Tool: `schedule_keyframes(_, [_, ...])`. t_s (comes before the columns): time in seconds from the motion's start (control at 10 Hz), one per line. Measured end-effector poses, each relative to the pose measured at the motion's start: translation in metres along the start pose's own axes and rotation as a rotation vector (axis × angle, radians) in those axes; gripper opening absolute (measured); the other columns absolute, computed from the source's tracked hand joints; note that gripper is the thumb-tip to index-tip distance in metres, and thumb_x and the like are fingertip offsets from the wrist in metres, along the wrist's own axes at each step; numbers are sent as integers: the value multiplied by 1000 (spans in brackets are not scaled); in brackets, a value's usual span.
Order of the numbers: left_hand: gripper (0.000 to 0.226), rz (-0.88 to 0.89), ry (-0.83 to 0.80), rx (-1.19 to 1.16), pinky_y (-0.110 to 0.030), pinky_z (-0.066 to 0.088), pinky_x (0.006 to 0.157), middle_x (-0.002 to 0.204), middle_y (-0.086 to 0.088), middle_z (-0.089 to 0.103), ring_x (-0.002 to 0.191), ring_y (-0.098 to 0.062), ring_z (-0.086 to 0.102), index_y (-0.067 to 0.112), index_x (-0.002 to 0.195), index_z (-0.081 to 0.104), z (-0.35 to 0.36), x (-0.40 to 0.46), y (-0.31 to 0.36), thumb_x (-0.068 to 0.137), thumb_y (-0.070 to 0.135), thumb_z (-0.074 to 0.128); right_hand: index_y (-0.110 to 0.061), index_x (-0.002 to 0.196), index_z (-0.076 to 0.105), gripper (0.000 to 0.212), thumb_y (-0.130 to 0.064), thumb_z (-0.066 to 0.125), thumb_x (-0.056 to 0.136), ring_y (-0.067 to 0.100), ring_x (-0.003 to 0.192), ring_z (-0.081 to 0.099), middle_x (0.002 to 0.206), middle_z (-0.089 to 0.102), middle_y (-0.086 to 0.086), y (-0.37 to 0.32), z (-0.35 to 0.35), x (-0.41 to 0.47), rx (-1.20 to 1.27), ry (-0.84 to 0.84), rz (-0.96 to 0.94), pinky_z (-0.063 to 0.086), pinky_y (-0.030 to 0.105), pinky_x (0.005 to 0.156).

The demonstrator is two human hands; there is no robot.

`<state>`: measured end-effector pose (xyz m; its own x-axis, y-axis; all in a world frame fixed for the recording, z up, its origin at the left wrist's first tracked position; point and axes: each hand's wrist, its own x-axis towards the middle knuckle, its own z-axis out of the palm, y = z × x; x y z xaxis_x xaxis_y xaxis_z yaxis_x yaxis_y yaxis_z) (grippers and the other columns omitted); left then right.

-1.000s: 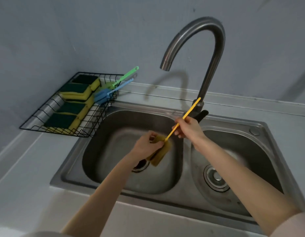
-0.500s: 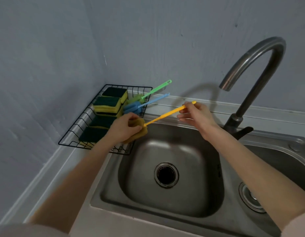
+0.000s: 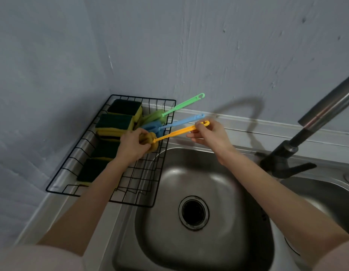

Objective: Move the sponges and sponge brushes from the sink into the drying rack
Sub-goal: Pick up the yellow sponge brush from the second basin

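The orange sponge brush (image 3: 175,133) is held at both ends above the right side of the drying rack (image 3: 103,169). Its sponge head is enclosed by the curled fingers of the left hand (image 3: 133,144), just inside the rack's right rim, while the looped end of its handle is pinched between thumb and fingertips of the right hand (image 3: 209,133), outside the rack and above the sink's (image 3: 224,192) back edge. The handle slopes upward from head to loop. Just behind it, a blue sponge brush (image 3: 169,124) and a green sponge brush (image 3: 177,106) are laid with heads in the rack and handles over its rim. Green-and-yellow sponges (image 3: 119,118) are lined along the rack's left side. The left basin is seen bare around its drain (image 3: 193,212); the faucet (image 3: 310,133) is seen at the right.
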<state>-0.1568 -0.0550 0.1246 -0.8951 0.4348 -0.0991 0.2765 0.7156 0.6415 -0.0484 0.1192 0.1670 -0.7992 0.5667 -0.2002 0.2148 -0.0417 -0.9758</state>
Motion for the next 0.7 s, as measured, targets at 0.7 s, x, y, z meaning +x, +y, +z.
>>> schedule_keyframes(0.7, [54, 41, -46, 72, -46, 45, 97, 133, -17, 47, 117, -33, 48, 10, 130, 37, -5, -14, 30, 81, 20, 59, -14, 138, 38, 51, -29, 51, 90, 23, 118, 51, 138, 49, 9, -2, -14, -12, -479, -46, 13, 38, 29, 97])
